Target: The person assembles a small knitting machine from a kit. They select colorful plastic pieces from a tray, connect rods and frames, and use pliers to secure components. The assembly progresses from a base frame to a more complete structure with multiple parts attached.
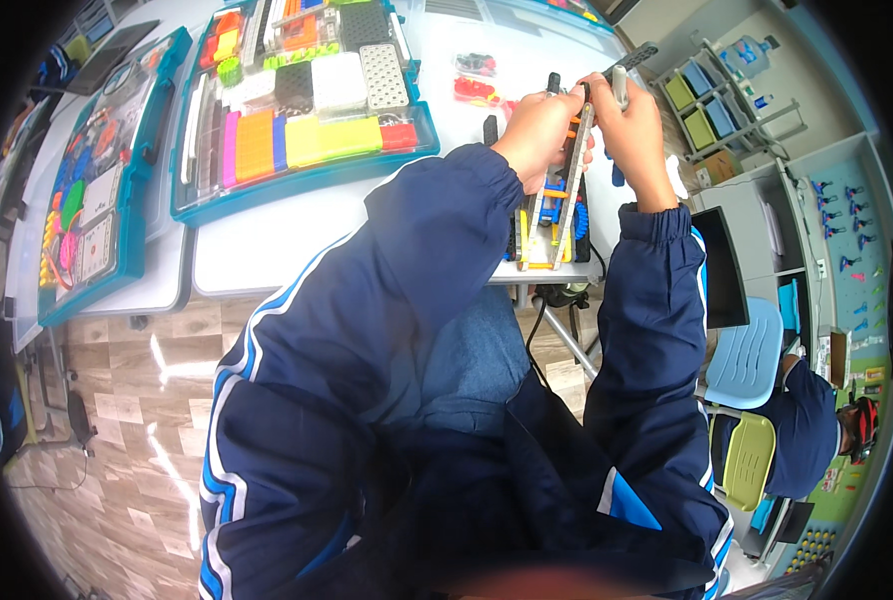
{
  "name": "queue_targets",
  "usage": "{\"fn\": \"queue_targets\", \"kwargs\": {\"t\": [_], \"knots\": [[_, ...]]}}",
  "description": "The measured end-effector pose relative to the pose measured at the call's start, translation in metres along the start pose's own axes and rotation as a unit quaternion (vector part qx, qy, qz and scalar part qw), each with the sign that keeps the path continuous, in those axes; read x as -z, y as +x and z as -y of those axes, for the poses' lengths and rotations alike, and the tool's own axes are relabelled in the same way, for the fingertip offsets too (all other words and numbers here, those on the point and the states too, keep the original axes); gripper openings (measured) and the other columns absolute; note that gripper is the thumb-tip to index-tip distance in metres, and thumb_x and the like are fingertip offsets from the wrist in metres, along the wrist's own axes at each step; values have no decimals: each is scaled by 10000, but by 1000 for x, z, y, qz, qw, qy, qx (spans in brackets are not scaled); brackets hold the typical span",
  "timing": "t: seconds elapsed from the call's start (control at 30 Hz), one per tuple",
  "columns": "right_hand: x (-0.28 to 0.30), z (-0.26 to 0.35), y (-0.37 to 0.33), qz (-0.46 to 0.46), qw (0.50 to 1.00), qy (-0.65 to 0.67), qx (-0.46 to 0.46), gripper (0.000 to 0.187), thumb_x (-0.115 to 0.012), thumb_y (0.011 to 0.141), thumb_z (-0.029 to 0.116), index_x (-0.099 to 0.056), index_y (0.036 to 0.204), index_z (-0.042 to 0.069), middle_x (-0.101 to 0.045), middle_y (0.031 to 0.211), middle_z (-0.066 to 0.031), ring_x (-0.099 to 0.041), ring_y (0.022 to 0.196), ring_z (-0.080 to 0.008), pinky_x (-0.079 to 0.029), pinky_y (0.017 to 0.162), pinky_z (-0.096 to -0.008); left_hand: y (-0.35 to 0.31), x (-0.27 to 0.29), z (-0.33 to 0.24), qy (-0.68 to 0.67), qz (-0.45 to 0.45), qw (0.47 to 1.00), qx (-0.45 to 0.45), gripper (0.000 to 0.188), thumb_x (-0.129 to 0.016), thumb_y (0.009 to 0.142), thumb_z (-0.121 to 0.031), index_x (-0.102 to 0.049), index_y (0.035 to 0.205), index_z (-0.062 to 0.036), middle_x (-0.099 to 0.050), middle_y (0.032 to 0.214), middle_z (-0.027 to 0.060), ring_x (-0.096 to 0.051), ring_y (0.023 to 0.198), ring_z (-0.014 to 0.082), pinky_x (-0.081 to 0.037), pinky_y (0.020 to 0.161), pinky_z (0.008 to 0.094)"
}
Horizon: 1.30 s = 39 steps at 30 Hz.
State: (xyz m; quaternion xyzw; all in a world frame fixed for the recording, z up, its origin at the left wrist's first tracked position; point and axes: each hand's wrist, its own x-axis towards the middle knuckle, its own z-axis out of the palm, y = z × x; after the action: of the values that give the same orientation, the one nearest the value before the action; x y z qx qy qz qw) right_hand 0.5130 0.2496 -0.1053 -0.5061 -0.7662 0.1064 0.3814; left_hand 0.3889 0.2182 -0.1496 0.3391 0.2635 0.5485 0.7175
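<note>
A model built of plastic construction beams (571,188) stands at the table's front edge, with long pale grey beams, yellow cross pieces and blue and orange parts. My left hand (537,132) is closed around its upper part from the left. From the right, my right hand (631,128) pinches the top end of the long beam, and the fingertips of both hands nearly meet there. A light grey rod-shaped piece (620,84) sticks up by my right fingers. The fingers hide the exact joint between the parts.
An open teal-edged case (307,177) of sorted colourful bricks lies left of the model, with another parts case (92,190) farther left. Small bags of red pieces (477,90) lie beyond my left hand. At right are a blue chair (745,352) and another person (805,430).
</note>
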Motion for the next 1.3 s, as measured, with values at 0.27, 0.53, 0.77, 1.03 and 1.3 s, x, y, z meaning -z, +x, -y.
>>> {"fn": "queue_targets", "kwargs": {"t": [0.27,0.53,0.77,1.03,1.3], "knots": [[2,2,2,0,999,-28,32,356,-546,914,319,-677,914,-12,-644,642,-132,-645,618,-250,-486,606,-354,-1,0,-3,8,2,1000,-4,338,-458,997,-354,-558,942,-35,-573,786,80,-571,657,173,-494,617,321],[26,4,3,90,980,159,-74,369,-583,934,393,-712,998,53,-617,691,13,-408,545,-50,-355,518,-227,5,7,-1,-32,80,996,2,340,-444,1000,-373,-529,979,-45,-576,789,78,-572,682,187,-497,658,339],[30,-13,2,10,990,112,81,211,-617,937,238,-706,1004,59,-524,647,52,-439,614,-50,-342,569,-199,4,6,2,-44,112,991,50,355,-487,978,-412,-534,977,-60,-572,759,67,-565,673,169,-499,646,331],[16,-19,0,-137,961,-64,230,131,-691,864,182,-680,926,67,-684,808,-110,-642,686,-255,-485,613,-315,3,6,-4,-40,123,989,65,306,-670,879,-354,-569,933,-70,-564,733,43,-559,621,116,-505,629,299],[18,-23,10,-39,986,-4,163,166,-682,873,204,-665,936,51,-692,815,-91,-625,692,-203,-479,660,-299,2,9,-7,-28,107,993,52,307,-681,868,-352,-580,918,-66,-584,743,45,-592,640,115,-536,648,300]]}}
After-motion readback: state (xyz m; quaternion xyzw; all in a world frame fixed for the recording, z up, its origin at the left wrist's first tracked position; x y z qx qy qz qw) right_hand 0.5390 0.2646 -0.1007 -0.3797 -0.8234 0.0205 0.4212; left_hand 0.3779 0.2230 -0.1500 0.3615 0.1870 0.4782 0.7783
